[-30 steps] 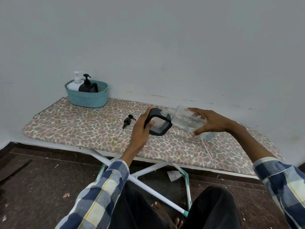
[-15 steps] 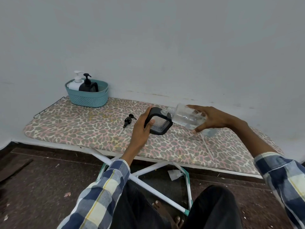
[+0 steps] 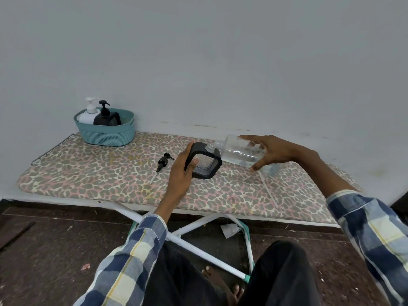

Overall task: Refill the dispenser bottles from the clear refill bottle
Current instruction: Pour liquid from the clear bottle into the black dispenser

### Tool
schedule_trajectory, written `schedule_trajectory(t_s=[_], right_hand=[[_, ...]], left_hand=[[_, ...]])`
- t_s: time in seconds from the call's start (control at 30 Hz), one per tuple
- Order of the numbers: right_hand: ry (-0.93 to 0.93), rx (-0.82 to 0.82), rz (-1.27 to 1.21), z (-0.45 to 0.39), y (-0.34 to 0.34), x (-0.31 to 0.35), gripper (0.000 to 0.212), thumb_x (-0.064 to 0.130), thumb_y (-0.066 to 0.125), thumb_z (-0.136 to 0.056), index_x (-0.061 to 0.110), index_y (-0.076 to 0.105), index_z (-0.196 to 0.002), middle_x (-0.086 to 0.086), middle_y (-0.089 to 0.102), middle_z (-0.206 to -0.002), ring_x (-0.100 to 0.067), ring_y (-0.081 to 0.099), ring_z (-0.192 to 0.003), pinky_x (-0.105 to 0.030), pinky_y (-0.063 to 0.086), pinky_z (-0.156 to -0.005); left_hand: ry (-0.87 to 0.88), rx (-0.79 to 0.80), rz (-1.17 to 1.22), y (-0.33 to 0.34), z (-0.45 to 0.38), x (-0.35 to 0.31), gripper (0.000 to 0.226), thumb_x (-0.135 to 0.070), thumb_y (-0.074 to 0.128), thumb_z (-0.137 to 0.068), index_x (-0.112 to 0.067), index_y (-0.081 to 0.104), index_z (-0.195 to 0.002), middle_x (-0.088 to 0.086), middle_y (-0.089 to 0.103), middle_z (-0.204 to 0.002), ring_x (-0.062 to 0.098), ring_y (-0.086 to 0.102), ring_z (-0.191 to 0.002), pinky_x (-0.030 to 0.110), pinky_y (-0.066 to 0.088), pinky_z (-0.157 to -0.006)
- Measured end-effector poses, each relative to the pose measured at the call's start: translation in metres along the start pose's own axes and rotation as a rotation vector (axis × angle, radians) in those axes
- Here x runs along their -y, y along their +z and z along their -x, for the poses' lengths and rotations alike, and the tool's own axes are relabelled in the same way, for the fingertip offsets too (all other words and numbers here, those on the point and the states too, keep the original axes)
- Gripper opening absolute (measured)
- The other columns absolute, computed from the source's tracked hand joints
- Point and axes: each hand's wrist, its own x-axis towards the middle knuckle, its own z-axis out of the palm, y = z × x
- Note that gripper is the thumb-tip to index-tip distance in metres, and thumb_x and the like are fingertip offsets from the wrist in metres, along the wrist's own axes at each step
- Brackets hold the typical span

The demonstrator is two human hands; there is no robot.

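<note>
Three dispenser bottles we count on the leopard-print ironing board (image 3: 92,171): a white one (image 3: 87,114) and a black one (image 3: 106,117) upright in the teal basket (image 3: 106,134) at its far left corner, plus an open black-framed dispenser bottle (image 3: 204,162) mid-board, gripped in our left hand (image 3: 180,175). One clear refill bottle (image 3: 240,151) lies tilted in our right hand (image 3: 271,151), fingers wrapped over it, neck at the dispenser's opening. One loose black pump (image 3: 163,162) lies just left of our left hand; grey wall behind, dark floor below.

Blue, white and yellow plaid sleeves (image 3: 141,244), black trousers (image 3: 282,274), bare feet (image 3: 223,281).
</note>
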Motion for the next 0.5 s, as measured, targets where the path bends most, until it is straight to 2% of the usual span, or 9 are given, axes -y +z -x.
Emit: schedule_trajectory(t_s=[0.2,0.37,0.5], right_hand=[[-0.003,0.003,0.009,0.0006,-0.0017,0.0001,0.113,0.051,0.095,-0.070,0.052,0.026,-0.160,0.004,0.057,-0.142,-0.014,0.051,-0.123,-0.035,0.043,-0.104],[0.003,0.002,0.037,0.0001,-0.0026,0.0012,0.115,0.050,0.095,-0.070,0.047,0.027,-0.162,0.004,0.059,-0.140,-0.021,0.055,-0.124,-0.042,0.046,-0.108],[0.005,0.004,0.041,-0.0006,-0.0026,0.0020,0.114,0.046,0.096,-0.071,0.045,0.028,-0.163,0.005,0.058,-0.137,-0.023,0.057,-0.123,-0.044,0.047,-0.110]], left_hand=[[-0.013,0.014,-0.017,0.0001,0.0007,-0.0009,0.058,-0.043,0.050,-0.111,-0.034,0.032,-0.166,-0.029,0.045,-0.154,-0.008,0.043,-0.141,0.009,0.037,-0.110],[-0.001,0.012,-0.062,-0.0003,-0.0001,0.0002,0.057,-0.040,0.049,-0.113,-0.031,0.032,-0.166,-0.018,0.048,-0.155,-0.016,0.043,-0.135,0.006,0.037,-0.106],[0.001,0.005,-0.067,-0.0001,0.0000,0.0006,0.057,-0.041,0.049,-0.112,-0.032,0.032,-0.166,-0.025,0.048,-0.152,-0.023,0.042,-0.131,0.003,0.037,-0.103]])
